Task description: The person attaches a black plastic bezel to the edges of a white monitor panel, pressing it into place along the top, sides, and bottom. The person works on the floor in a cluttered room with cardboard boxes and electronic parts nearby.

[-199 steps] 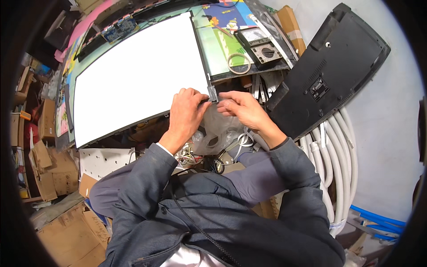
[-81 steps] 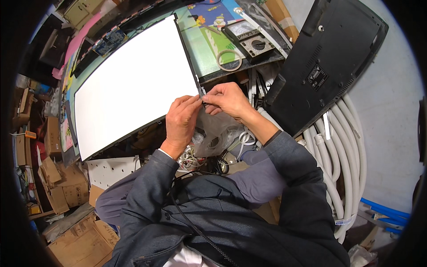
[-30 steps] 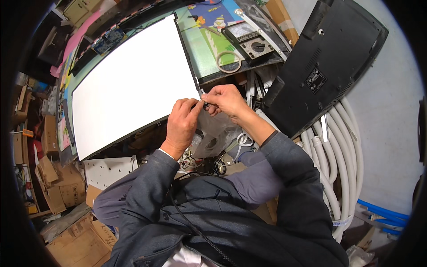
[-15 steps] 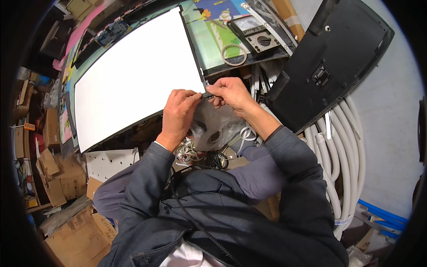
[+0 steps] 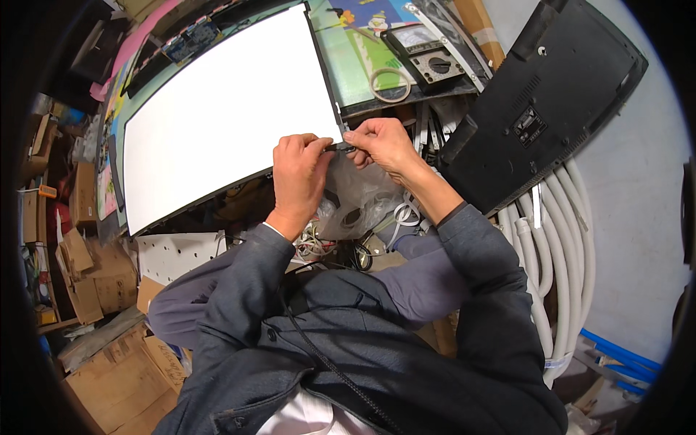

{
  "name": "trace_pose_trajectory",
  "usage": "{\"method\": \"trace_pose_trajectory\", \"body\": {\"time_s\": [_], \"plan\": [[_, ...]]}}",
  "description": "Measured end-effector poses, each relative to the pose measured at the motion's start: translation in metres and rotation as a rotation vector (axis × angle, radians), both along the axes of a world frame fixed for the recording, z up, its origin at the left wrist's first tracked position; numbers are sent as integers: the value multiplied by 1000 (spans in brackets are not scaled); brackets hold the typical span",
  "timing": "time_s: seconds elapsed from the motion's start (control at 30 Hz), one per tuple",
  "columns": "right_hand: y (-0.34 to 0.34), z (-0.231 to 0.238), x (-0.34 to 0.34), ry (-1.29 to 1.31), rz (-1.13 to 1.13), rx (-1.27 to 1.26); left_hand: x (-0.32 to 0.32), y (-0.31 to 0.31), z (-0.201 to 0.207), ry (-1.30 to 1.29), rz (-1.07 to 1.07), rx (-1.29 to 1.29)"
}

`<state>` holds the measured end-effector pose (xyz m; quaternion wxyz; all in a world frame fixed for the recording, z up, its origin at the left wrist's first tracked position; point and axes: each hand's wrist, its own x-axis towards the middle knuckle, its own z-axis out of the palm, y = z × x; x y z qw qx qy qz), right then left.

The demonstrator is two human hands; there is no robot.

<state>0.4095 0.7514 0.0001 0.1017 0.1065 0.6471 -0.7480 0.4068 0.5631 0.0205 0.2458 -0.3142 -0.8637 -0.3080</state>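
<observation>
Clock: read from picture centre unless noted
Left hand: bare, about 10–11 o'clock, back of hand up; left hand (image 5: 297, 172), thumb and fingertips pinched together on near end of small dark piece (image 5: 341, 148)
Right hand: bare, about 1 o'clock; right hand (image 5: 390, 148), thumb and bent fingers closed on far end of same piece, other fingers curled under
Small dark piece: at 12 o'clock, between both sets of fingertips, at panel's 4 o'clock corner; mostly covered by fingers, can't tell if loose or attached
Panel: big white panel (image 5: 225, 112) toward 10–11 o'clock, dark frame (image 5: 321, 61) along edge, lying on table (image 5: 349, 85)
Below hands, 6 o'clock of them: clear plastic bag (image 5: 355, 199), then tangled wires (image 5: 310, 245)
Table, 1 o'clock: analog multimeter (image 5: 433, 64), tape ring (image 5: 373, 88) just beside it
Table, 11 o'clock: blue circuit board (image 5: 192, 42) past panel
2 o'clock: black casing (image 5: 558, 109), tilted
3–4 o'clock: pale hoses (image 5: 562, 250), bundled, bent
4 o'clock: blue tubes (image 5: 627, 362)
8 o'clock: cardboard (image 5: 119, 380)
9 o'clock: white board with holes (image 5: 170, 254), lower side of panel
</observation>
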Motion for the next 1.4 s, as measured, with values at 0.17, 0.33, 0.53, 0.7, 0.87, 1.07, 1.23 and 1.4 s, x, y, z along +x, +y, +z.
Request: {"method": "trace_pose_trajectory", "body": {"time_s": [0.17, 0.33, 0.53, 0.7, 0.87, 1.07, 1.23, 1.4], "plan": [[-1, 2, 2, 11, -12, 22, 30, -10, -24, -273, -53, 99], [-2, 3, 1, 27, -10, 73, 12, -2, -40, -1441, -109, 1082], [-3, 3, -1, 66, -29, 66, 6, 15, -36, -1490, -140, 1290], [-3, 6, -1, 51, -12, 93, 12, 21, -37, -1374, -120, 1266], [-4, 7, 0, 46, -20, 80, 14, 22, -39, -1335, -130, 1254], [-5, 11, 1, 36, -29, 61, 14, 23, -33, -1310, -141, 1214], [-6, 15, 3, 25, -34, 23, 13, 24, -41, -1283, -99, 1249], [-5, 10, 2, 38, -30, 47, 14, 25, -44, -1287, -106, 1235]]}}
